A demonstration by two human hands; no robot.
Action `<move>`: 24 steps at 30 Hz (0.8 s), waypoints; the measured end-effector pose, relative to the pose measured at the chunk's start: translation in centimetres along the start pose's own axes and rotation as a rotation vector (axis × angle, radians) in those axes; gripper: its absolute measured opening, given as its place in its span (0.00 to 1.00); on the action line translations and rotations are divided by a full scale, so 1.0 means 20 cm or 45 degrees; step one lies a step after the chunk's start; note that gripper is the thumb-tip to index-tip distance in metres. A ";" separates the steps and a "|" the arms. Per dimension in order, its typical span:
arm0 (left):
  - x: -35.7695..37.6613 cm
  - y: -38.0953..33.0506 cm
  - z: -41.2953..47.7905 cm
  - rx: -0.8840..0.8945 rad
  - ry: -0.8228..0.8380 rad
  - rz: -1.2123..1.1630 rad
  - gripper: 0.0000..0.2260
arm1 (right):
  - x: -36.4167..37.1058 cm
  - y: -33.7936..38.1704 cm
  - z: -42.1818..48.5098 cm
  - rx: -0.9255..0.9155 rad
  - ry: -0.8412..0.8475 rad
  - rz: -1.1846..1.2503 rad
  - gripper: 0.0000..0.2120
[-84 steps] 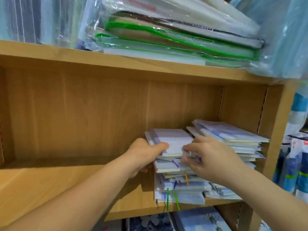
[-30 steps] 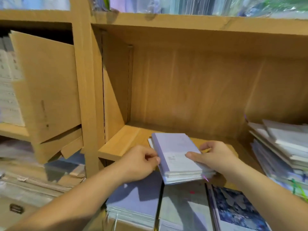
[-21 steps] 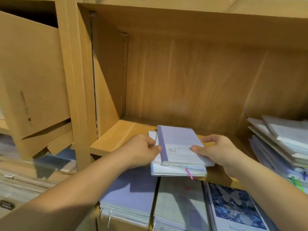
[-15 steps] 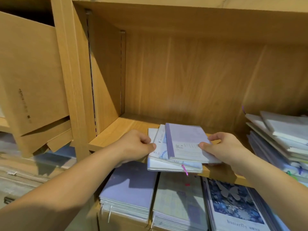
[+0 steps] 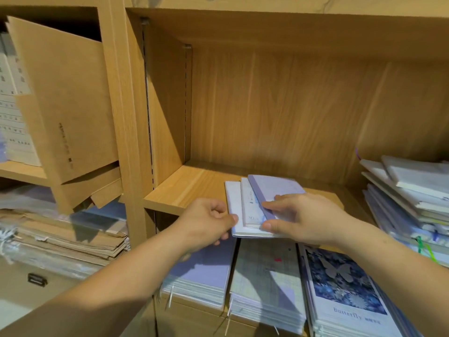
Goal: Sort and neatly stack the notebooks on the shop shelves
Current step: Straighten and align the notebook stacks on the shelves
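Note:
A small fanned pile of pale lilac and white notebooks (image 5: 245, 205) lies at the front of the wooden shelf (image 5: 189, 190), left of its middle. The top one is lilac (image 5: 274, 187). My left hand (image 5: 206, 222) pinches the pile's left front corner with curled fingers. My right hand (image 5: 306, 217) grips the pile from the right, thumb at the front edge and fingers over the top covers. A taller, untidy stack of notebooks (image 5: 408, 195) stands at the right end of the same shelf.
Rows of larger notebooks (image 5: 267, 280) lie on the level below, one with a blue butterfly cover (image 5: 340, 280). A shelf upright (image 5: 124, 117) bounds the bay on the left. Beyond it a cardboard box (image 5: 65, 105) leans over flattened cardboard.
The small pile has come from the tall stack on the right over to the left half of the shelf. My right hand slid left over the top covers and the notebooks fanned out.

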State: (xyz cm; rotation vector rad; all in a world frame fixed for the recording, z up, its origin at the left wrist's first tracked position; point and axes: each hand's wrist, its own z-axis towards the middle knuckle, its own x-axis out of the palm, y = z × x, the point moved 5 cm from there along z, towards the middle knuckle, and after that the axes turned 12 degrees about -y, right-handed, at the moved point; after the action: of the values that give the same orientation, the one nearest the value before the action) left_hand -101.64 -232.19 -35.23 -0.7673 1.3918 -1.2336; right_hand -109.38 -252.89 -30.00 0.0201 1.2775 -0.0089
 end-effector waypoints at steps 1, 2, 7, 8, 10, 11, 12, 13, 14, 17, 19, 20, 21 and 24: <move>0.03 0.00 -0.01 -0.062 0.059 -0.012 0.12 | 0.00 0.02 0.01 -0.050 -0.015 -0.058 0.34; 0.05 0.00 -0.01 -0.102 0.076 -0.026 0.15 | 0.01 0.04 0.01 -0.090 -0.022 -0.098 0.33; 0.03 -0.03 -0.01 -0.405 0.066 -0.481 0.11 | 0.02 0.06 0.06 -0.053 -0.091 -0.057 0.24; 0.02 -0.04 -0.01 -0.435 0.072 -0.564 0.11 | 0.01 0.05 0.06 -0.002 -0.090 -0.001 0.23; 0.00 -0.07 0.00 -0.429 0.050 -0.634 0.09 | 0.01 0.04 0.07 0.064 -0.068 0.105 0.21; 0.00 -0.09 0.01 -0.418 0.038 -0.635 0.08 | 0.00 0.04 0.07 0.089 -0.056 0.155 0.20; 0.00 -0.09 0.01 -0.409 0.028 -0.620 0.08 | 0.00 0.04 0.06 0.118 -0.055 0.208 0.19; 0.00 -0.09 0.01 -0.404 0.021 -0.598 0.08 | 0.00 0.04 0.06 0.137 -0.059 0.253 0.19; 0.00 -0.09 0.01 -0.403 0.016 -0.573 0.09 | 0.00 0.05 0.06 0.140 -0.051 0.279 0.18; -0.02 -0.07 0.00 -0.408 0.003 -0.489 0.10 | 0.03 0.06 0.07 0.124 0.004 0.344 0.17; -0.03 -0.05 -0.02 -0.402 0.012 -0.416 0.09 | 0.04 0.05 0.07 0.127 0.039 0.460 0.16; -0.04 -0.04 -0.03 -0.390 0.016 -0.372 0.09 | 0.04 0.03 0.07 0.160 0.017 0.473 0.17; -0.05 -0.03 -0.03 -0.372 0.012 -0.335 0.08 | 0.04 -0.02 0.06 0.230 -0.041 0.437 0.20; -0.06 -0.01 -0.02 -0.321 -0.003 -0.323 0.09 | 0.04 -0.15 -0.02 0.472 -0.167 0.317 0.33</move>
State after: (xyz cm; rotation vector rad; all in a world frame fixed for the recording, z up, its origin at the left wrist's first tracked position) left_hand -101.85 -230.95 -34.82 -1.1484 1.4991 -1.2609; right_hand -109.48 -255.86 -30.90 0.4899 1.1205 -0.0327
